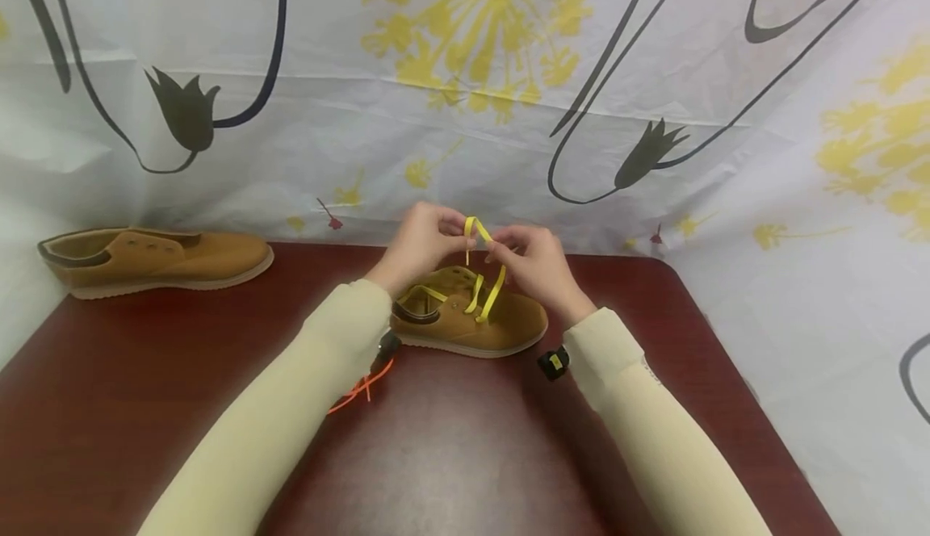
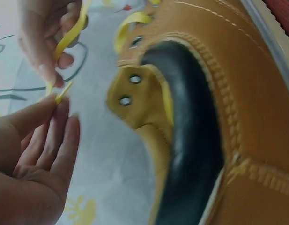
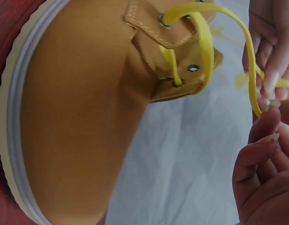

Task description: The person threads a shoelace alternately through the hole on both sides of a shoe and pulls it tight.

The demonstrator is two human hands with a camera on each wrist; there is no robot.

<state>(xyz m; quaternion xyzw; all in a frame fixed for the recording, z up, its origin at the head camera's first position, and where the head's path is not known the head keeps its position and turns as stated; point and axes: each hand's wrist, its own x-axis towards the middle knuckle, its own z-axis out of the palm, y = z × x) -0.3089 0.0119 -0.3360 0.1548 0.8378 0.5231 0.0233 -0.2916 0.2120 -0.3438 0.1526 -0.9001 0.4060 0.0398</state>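
A tan shoe (image 1: pixel 508 322) with metal eyelets stands on the table, toe to the right in the head view. A yellow shoelace (image 1: pixel 491 298) runs through some of its eyelets and rises to both hands. Above the shoe, my left hand (image 1: pixel 420 244) pinches the lace near its tip, which pokes out past the thumb in the left wrist view. Close beside it, my right hand (image 1: pixel 534 261) pinches the same lace between thumb and finger, and a small loop arches between the hands. Bare eyelets (image 2: pixel 135 79) show on one flap of the shoe.
Another tan shoe (image 1: pixel 167 261), with no lace visible, lies at the back left of the dark red table (image 1: pixel 436 439). An orange lace (image 1: pixel 363 389) lies near the left sleeve. A patterned white sheet (image 1: pixel 450 157) hangs behind the table.
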